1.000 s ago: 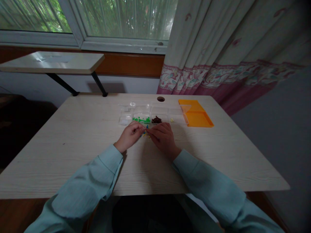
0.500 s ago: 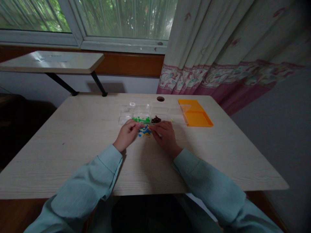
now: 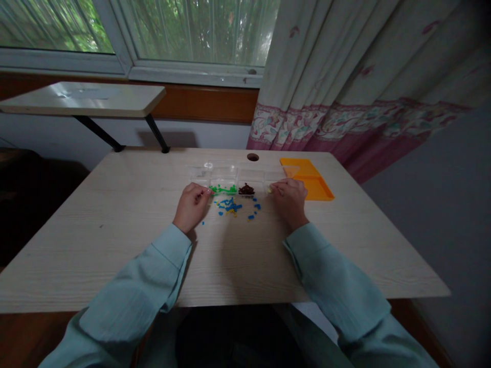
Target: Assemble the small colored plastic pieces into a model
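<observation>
Small blue and yellow pieces [image 3: 230, 205] lie in a loose pile on the table, with a few blue pieces [image 3: 252, 216] scattered to its right. Behind them is a clear plastic compartment box [image 3: 251, 176]. One compartment holds green pieces [image 3: 223, 189], the one beside it dark brown pieces [image 3: 246, 189]. My left hand [image 3: 191, 207] is pinched at the box's front left corner; what its fingertips hold is hidden. My right hand [image 3: 290, 200] is closed over the right-hand compartment, where a little yellow shows by its fingertips. Whether the fingers grip a piece is too small to see.
A yellow-orange tray [image 3: 314, 186] lies right of the box, partly behind my right hand. The wooden table [image 3: 134, 220] has a round hole [image 3: 252, 157] near its back edge. A raised white shelf [image 3: 115, 99] stands at the back left. A curtain [image 3: 326, 102] hangs behind.
My hands have moved apart, the left one slightly left and the right one to the box's right-hand compartment. More of the blue and yellow pile shows, with blue pieces spread right of it.
</observation>
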A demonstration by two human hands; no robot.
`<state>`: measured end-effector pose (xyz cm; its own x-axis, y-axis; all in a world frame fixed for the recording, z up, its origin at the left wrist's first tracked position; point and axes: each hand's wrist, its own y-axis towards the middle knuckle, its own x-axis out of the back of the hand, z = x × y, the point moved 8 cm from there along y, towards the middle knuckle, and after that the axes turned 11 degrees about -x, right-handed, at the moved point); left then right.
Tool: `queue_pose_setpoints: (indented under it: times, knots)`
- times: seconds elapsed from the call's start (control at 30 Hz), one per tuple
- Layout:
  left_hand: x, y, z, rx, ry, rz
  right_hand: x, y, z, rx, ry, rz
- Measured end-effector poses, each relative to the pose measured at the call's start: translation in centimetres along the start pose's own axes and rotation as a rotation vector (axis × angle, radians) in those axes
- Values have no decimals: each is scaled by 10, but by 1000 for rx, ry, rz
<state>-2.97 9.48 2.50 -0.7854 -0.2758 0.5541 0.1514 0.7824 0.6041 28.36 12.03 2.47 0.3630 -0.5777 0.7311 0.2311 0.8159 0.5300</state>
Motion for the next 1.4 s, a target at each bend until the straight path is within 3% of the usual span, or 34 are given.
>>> queue_pose_setpoints:
  times: [0.57, 0.83, 1.07, 1.23, 1.4]
  knots:
    - [-5, 0, -7, -101, 84, 85, 5, -1, 10, 56, 78, -19]
    - [-19, -3, -21, -207, 173, 290, 7, -9, 41, 170, 191, 99]
    - [-6, 0, -20, -263, 325, 392, 10, -9, 42, 167, 196, 87]
    - [-10, -5, -17, -281, 357, 534, 10, -10, 44, 183, 197, 85]
    - [-13, -6, -17, -264, 408, 551, 10, -11, 44, 178, 190, 84]
